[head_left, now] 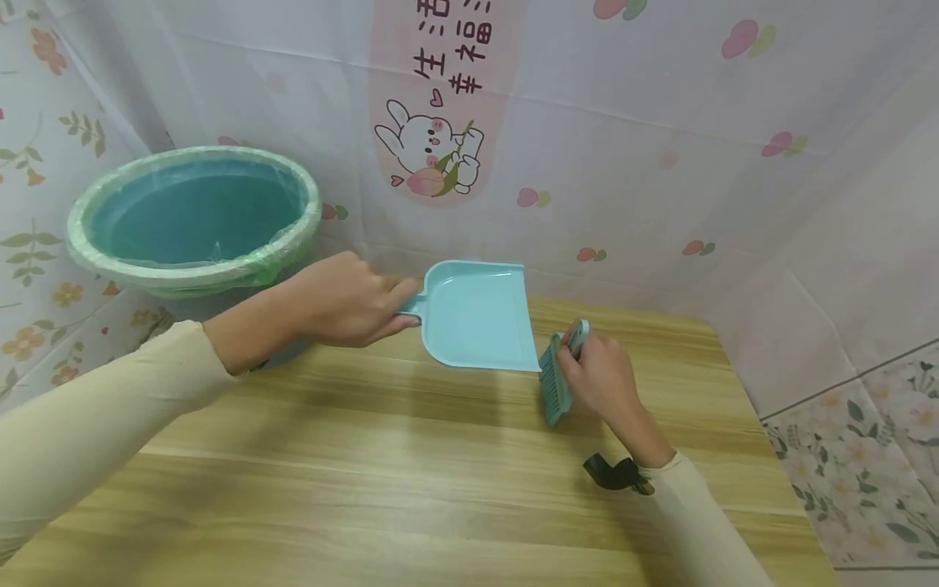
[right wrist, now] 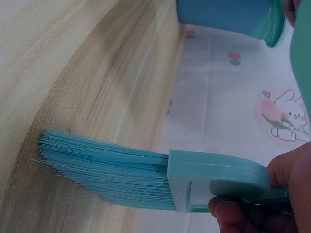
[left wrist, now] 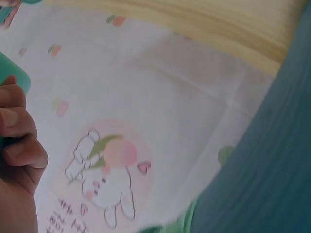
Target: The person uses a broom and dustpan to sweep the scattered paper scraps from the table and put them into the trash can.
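Observation:
My left hand (head_left: 352,300) grips the handle of a light blue dustpan (head_left: 480,314), which it holds raised above the wooden table with the pan's straight edge toward the right. In the left wrist view the curled fingers (left wrist: 19,131) show at the left edge, and only a corner of the dustpan (left wrist: 14,73) is visible. A small teal hand brush (head_left: 555,379) is held by its handle in my right hand (head_left: 603,377), just right of the dustpan's edge. Its blue bristles (right wrist: 107,170) point down toward the table in the right wrist view; whether they touch it I cannot tell.
A blue bucket (head_left: 194,277) with a greenish plastic liner over its rim stands at the left, close to my left forearm. White printed cloth (head_left: 623,163) covers the wall behind the wooden table (head_left: 352,489). Floral tile (head_left: 866,456) lines the right side.

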A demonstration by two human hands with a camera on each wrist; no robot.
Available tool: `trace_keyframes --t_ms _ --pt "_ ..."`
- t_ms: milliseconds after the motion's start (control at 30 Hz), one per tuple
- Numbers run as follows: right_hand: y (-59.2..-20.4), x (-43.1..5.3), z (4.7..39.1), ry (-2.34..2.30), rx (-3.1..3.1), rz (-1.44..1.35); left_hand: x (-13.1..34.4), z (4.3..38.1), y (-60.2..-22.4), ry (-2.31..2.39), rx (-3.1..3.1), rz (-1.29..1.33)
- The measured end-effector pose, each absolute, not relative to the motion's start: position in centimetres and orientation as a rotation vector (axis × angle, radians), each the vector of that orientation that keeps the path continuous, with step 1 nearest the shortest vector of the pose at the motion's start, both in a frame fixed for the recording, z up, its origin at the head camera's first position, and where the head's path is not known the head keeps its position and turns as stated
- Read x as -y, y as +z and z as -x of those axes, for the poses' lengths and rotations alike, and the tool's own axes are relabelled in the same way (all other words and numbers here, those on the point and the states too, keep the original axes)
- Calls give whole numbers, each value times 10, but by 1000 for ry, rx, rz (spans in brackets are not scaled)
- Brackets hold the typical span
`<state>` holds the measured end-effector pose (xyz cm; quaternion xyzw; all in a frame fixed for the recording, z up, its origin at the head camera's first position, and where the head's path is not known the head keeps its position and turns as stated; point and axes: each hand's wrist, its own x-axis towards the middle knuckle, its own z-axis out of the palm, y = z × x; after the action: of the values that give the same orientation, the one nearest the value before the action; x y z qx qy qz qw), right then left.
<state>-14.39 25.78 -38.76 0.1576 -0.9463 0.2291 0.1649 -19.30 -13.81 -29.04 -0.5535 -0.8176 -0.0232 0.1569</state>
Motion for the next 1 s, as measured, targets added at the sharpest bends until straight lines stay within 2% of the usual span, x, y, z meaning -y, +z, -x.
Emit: trace_keyframes --t_ms 1000 --pt "-390 -258 142 651 2663 -448 97 224 -394 -115 2567 1698"
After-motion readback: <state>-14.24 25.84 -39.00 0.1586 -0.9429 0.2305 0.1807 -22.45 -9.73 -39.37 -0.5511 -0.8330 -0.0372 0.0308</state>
